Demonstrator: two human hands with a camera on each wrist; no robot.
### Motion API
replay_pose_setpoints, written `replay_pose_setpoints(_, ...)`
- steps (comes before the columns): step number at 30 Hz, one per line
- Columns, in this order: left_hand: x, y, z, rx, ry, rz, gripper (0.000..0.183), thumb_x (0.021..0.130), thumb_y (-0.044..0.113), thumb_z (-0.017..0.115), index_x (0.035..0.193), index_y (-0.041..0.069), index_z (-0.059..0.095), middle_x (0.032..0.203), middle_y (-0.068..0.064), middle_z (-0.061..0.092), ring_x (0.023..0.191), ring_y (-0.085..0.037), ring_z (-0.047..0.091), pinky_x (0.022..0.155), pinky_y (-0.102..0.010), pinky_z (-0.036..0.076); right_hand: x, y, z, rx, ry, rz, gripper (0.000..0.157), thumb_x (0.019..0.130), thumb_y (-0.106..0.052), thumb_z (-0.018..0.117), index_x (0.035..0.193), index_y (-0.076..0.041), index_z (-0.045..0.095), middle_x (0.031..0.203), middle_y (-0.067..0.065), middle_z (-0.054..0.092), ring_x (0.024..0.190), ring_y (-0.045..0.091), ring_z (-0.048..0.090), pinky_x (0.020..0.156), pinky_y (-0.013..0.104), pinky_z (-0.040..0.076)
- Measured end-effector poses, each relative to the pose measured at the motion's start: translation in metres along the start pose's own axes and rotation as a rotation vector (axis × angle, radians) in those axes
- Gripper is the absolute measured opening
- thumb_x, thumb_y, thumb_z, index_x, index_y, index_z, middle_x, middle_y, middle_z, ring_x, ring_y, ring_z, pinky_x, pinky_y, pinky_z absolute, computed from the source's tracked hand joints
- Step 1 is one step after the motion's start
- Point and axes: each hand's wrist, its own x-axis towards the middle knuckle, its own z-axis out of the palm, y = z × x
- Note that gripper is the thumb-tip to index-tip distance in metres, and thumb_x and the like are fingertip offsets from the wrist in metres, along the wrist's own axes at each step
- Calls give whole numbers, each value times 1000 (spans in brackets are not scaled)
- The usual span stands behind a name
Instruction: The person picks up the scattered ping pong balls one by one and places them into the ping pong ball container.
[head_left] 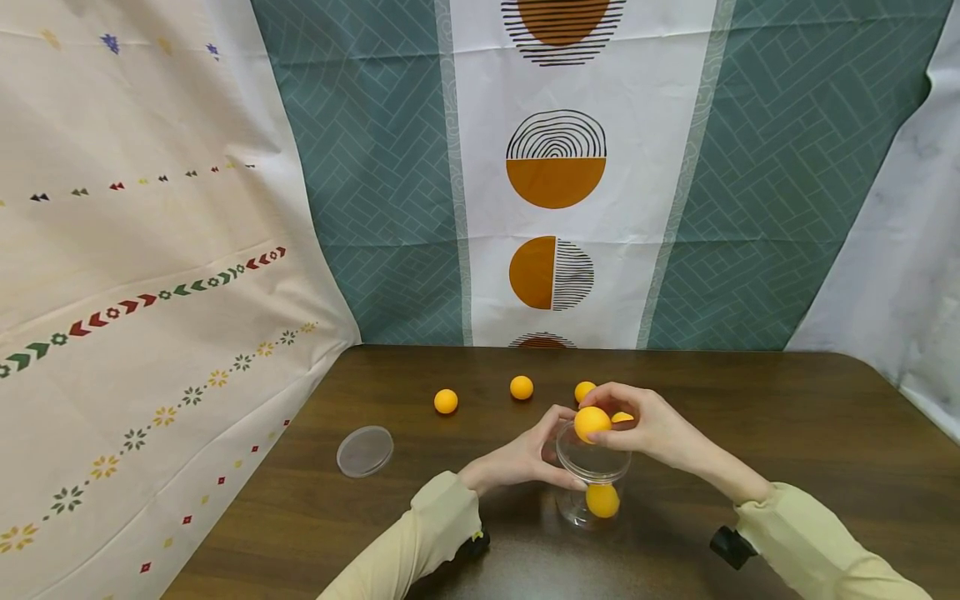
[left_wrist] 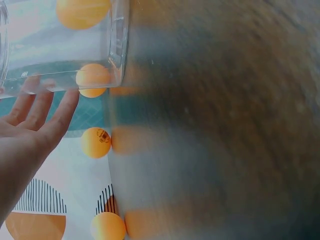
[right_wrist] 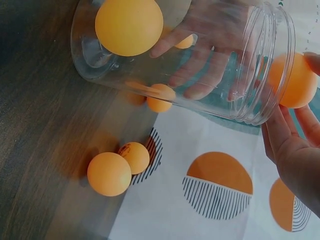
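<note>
A clear plastic jar (head_left: 573, 510) with a threaded neck stands upright on the table, its mouth uncovered. One orange ping-pong ball (head_left: 603, 501) lies inside at the bottom. My left hand (head_left: 521, 460) grips the jar's left side near the neck, thumb in front and fingers behind, as the right wrist view shows through the wall. Over the mouth, my right hand (head_left: 656, 427) pinches a second orange ping-pong ball (head_left: 592, 424) between thumb and fingers. In the right wrist view this held ball (right_wrist: 296, 82) is right at the rim; its lower part appears through the clear neck.
A clear round lid (head_left: 365, 452) lies flat at the left. Behind the jar are loose ping-pong balls: one at left (head_left: 446, 402), one mid-table (head_left: 521, 387), and others near the right hand (head_left: 586, 392), one partly hidden. Patterned cloth (head_left: 555, 192) hangs along the table's back edge.
</note>
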Motion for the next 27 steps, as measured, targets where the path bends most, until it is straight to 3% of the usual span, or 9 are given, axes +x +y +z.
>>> replay_pose_setpoints(19,0,1,1,-36,1,13,64,80,17,68,127,26,27,131,10,34,118,-10,35,89,-30,37,0,-1,3,-57,-16,-5,30,77,-12,73,103,-10,59,101,2,58,89,21,54,75,33,48)
replay_pose_setpoints(27,-1,5,0,-44,-6,6,64,80,14,68,128,23,26,129,10,35,117,-11,36,89,-30,37,1,-1,3,-47,-27,2,31,77,-13,73,104,-10,58,101,1,58,91,21,54,76,38,47)
